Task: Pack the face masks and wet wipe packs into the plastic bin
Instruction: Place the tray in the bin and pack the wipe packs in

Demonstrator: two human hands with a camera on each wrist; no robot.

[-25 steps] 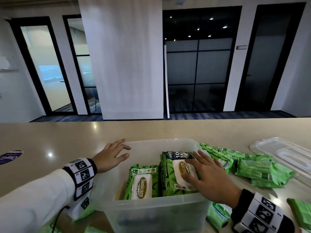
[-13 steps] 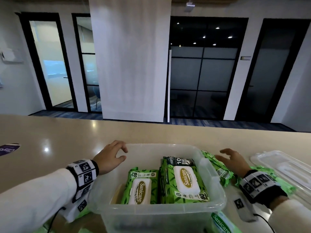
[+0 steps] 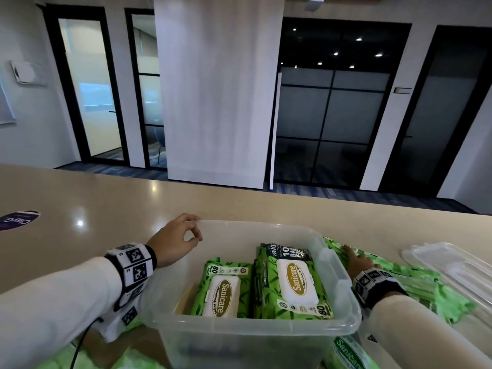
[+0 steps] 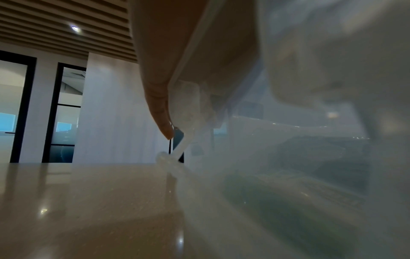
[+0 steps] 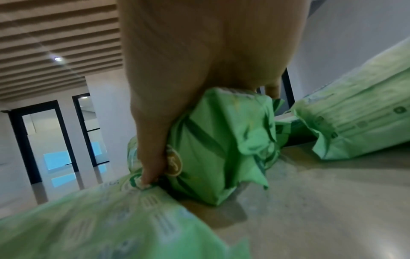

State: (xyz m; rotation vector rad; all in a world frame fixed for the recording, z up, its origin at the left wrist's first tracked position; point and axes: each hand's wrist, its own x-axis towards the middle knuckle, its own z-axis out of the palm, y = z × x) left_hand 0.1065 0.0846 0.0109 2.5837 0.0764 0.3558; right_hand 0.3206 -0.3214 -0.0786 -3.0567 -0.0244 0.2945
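Left hand [image 3: 175, 239] steadies my plastic bin's [image 3: 354, 312] rim; right hand [image 3: 355, 262] grips a green pack [image 5: 221, 140] on the surface [image 3: 106, 209]. Two Sanicare wipe packs [image 3: 295, 283] are binned; several green packs remain outside.

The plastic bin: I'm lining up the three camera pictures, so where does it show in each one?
Head: the plastic bin sits bottom centre, open, with wipe packs inside; the left hand is at its far left corner.
Left wrist: its cloudy wall fills the right half, rim under the fingers.
Right wrist: not in it.
Shared landmark: the beige table, seen in all three views.
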